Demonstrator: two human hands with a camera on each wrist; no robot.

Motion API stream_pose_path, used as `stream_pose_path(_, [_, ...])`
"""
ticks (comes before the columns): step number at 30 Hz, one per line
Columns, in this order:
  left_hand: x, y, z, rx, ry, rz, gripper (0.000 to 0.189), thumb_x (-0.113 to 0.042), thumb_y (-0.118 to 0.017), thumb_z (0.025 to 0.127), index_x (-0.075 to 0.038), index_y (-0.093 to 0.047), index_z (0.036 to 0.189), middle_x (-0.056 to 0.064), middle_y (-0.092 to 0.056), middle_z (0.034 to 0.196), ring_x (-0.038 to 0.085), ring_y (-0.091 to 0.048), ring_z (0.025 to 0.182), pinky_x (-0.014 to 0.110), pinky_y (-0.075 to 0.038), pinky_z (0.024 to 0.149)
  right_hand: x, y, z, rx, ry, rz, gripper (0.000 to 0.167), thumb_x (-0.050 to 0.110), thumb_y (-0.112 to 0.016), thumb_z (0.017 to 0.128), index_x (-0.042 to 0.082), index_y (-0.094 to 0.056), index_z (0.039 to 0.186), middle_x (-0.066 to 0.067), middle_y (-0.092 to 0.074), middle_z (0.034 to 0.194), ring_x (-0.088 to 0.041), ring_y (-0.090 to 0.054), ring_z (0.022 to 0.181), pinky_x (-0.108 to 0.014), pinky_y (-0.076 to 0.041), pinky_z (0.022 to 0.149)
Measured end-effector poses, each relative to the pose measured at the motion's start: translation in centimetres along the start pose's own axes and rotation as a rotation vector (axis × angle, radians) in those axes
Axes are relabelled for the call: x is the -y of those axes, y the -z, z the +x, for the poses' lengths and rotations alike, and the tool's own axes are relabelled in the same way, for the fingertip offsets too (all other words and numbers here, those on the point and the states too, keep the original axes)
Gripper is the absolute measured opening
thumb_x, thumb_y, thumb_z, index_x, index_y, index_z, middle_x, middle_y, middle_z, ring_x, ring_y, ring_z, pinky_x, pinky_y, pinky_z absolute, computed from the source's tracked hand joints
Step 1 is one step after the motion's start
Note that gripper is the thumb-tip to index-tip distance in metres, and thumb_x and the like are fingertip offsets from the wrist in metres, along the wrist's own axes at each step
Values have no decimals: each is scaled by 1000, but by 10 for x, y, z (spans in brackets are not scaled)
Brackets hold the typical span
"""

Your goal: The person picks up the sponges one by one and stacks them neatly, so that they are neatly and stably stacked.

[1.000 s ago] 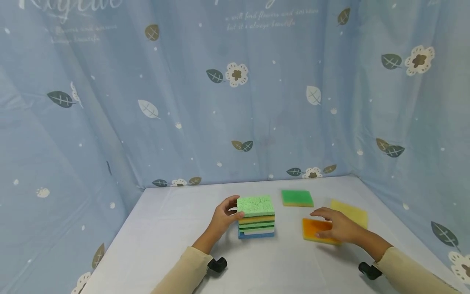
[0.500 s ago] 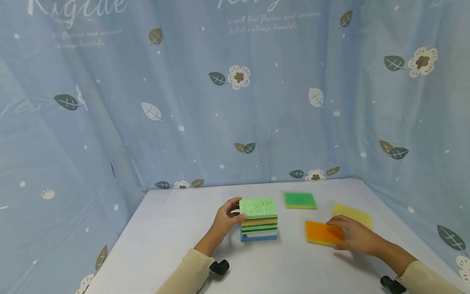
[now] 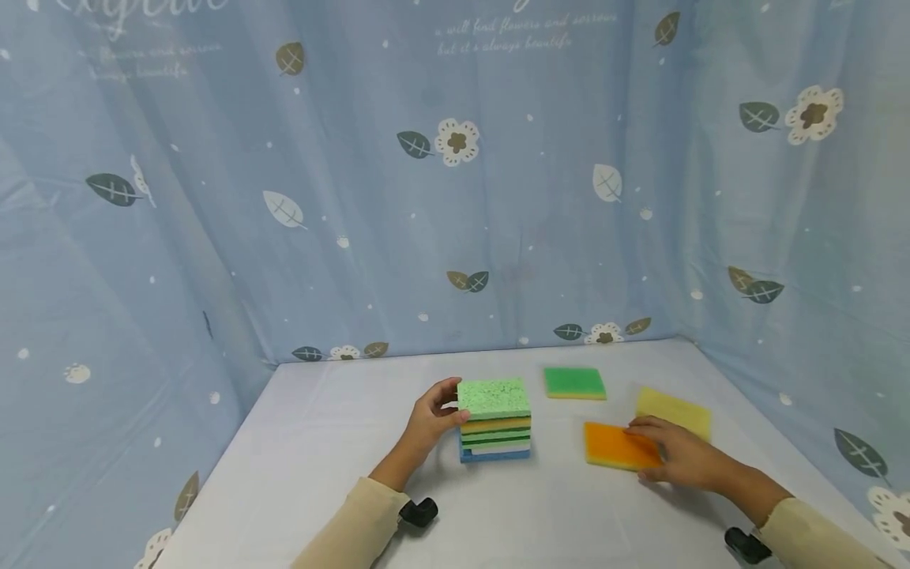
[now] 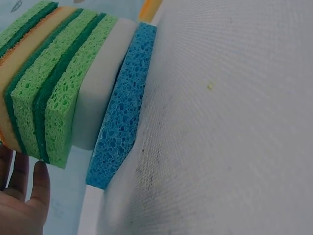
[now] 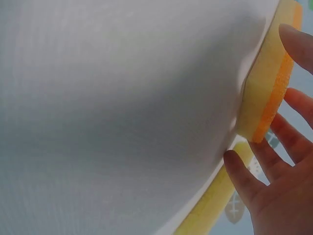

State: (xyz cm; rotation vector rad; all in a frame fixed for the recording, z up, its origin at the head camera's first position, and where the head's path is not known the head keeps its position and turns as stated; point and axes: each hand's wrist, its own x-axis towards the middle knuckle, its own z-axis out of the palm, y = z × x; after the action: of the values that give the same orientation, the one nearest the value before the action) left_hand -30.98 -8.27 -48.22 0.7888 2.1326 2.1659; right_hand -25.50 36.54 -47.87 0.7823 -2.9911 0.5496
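We see the left hand [image 3: 426,421] spread against the sponge stack [image 3: 498,420] at its nine-o'clock side, the right hand [image 3: 678,456] spread at the orange sponge's [image 3: 615,446] three-o'clock end.

On the blue curtain [image 3: 355,261], above the middle of the counter's [image 3: 341,411] far edge, white script [image 3: 526,26] reads "u will find flowers and sorrow", then "but it's always beautifu". Beyond the far left corner, fainter lettering [image 3: 159,52] includes "flowers and"; larger script [image 3: 128,8] is cut off.
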Motion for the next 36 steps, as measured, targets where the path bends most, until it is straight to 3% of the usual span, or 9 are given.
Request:
stream_pose_path(3, [1,-1,-1,3,3,-8,61,-12,-73,88,-4,-46,141,16,-52,133,31,-48,121,33,-44,97,-1,1,0,11,-5,-13,70,47,-80,74,6,-62,128,-12,-54,131,-38,-49,120,-60,-39,96])
stream_pose_path(11, [-29,-5,-6,45,21,-9,61,-2,-68,89,4,-39,143,25,-48,134,36,-45,122,36,-43,98,1,4,2,-13,-3,-54,64,42,-82,75,6,-64,125,-11,-57,128,-36,-52,118,-56,-41,97])
stream_pose_path(17, [-33,-7,-4,44,13,-1,62,-4,-68,89,5,-39,143,26,-47,134,40,-44,123,35,-44,97,6,12,5,-47,44,-70,57,34,-79,80,4,-63,126,-10,-57,126,-33,-55,113,-55,-43,94])
stream_pose_path(29, [-32,-6,-6,23,10,-13,61,-5,-71,87,6,-43,139,24,-50,131,37,-46,122,57,-33,103,20,31,17,-66,122,-63,58,40,-73,86,5,-61,130,-10,-56,129,-34,-53,116,-57,-42,95])
stream_pose_path(36, [-30,-5,-7,36,26,-22,63,-5,-72,86,5,-42,140,24,-49,133,35,-45,124,55,-33,105,27,38,26,-59,127,-56,57,40,-71,88,6,-60,132,-10,-55,131,-33,-53,117,-57,-42,96])
